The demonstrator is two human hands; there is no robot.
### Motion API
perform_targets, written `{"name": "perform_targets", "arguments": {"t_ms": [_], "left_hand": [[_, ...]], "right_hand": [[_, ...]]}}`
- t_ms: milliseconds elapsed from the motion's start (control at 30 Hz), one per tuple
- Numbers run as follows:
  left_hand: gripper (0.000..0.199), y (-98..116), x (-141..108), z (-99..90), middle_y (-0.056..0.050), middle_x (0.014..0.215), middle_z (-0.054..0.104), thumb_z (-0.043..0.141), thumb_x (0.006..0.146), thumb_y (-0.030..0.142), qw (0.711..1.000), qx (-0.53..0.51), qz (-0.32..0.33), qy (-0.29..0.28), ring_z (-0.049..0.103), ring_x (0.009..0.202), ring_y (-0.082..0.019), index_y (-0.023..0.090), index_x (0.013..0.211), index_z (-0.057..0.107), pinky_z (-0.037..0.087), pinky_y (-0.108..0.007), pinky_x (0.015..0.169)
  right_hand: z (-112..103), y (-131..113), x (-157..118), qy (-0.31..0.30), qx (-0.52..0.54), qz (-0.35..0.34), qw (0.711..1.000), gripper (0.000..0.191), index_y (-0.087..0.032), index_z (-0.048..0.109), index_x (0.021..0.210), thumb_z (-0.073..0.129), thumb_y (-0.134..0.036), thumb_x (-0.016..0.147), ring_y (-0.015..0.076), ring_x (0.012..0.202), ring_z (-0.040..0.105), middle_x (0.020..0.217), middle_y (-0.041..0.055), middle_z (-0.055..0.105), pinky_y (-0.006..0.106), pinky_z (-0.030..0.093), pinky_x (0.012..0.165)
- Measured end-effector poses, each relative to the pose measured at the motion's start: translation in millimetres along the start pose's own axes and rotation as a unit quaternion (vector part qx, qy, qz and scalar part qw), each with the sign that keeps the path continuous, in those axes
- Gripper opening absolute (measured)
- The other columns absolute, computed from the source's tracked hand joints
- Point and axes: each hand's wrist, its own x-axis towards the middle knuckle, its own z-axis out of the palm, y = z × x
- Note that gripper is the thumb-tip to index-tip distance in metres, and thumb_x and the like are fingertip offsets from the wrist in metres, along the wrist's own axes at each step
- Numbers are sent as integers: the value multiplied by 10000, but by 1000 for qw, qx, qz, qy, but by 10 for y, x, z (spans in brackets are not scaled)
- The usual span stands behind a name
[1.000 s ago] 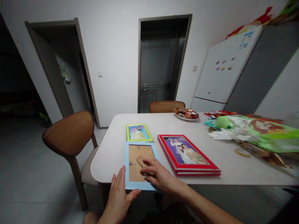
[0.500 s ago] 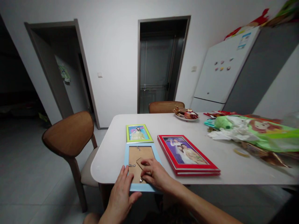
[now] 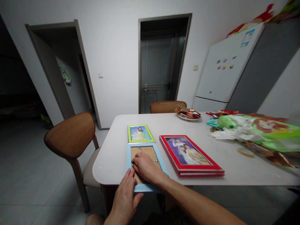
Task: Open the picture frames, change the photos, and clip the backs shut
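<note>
A light-blue photo frame [image 3: 129, 156] lies face down at the table's near edge, its brown backing board [image 3: 150, 151] showing. Small metal clips sit along the backing's edges, one at the top [image 3: 140, 148] and one at the right [image 3: 155, 161]. My right hand [image 3: 146, 167] is over the backing, its fingers drawn together at the left-side metal clip [image 3: 132, 164], which they mostly cover. Against the frame's lower left edge rests my left hand [image 3: 127, 190], fingers stretched out and thumb apart. Touching the frame's far side is a yellow-green photo frame [image 3: 129, 134], picture up.
Two stacked red photo frames [image 3: 173, 159] lie to the right. Farther back are a plate of wrapped items [image 3: 188, 115], a green packaging bag with crumpled tissue [image 3: 234, 129] and a tape roll [image 3: 245, 152]. Chairs stand at the left [image 3: 72, 134] and behind the table [image 3: 167, 107].
My right hand has moved from the lower clip up and left to the left-side clip. It now covers the wire stand that showed on the backing. My left hand stays at the frame's edge.
</note>
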Motion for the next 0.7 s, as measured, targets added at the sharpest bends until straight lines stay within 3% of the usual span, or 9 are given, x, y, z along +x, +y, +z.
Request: {"name": "perform_targets", "arguments": {"t_ms": [133,333,567,700], "left_hand": [[358,-4,-8,23,-141,1215,474,572,622,70,1000,0,4,-1,358,1172,-267,160,961,500,385,-466,921],[583,-43,-12,48,-162,1226,456,590,603,63,1000,-20,2,-1,380,1159,-264,133,1149,398,386,-448,925],[598,-44,23,16,-162,1218,464,571,610,59,998,-57,-9,-23,351,1181,-249,124,1174,383,356,-444,945],[531,-16,34,-28,-142,1210,476,568,612,63,997,-66,-25,-40,337,1189,-254,149,1121,444,348,-452,947]], "right_hand": [[34,96,33,-1,-7,25,1000,208,-156,615,775,423,-235,781,165,815,477,831,75,571,255,325,720],[-19,341,124,15,-33,102,994,230,-159,577,866,398,-284,795,193,883,455,943,87,569,305,287,771],[-34,371,160,-3,-19,84,996,209,-193,585,890,427,-240,760,187,874,467,978,46,589,294,298,750],[-178,441,78,-7,-3,62,998,302,-187,563,1011,440,-214,736,180,913,475,1053,63,568,272,315,764]]}}
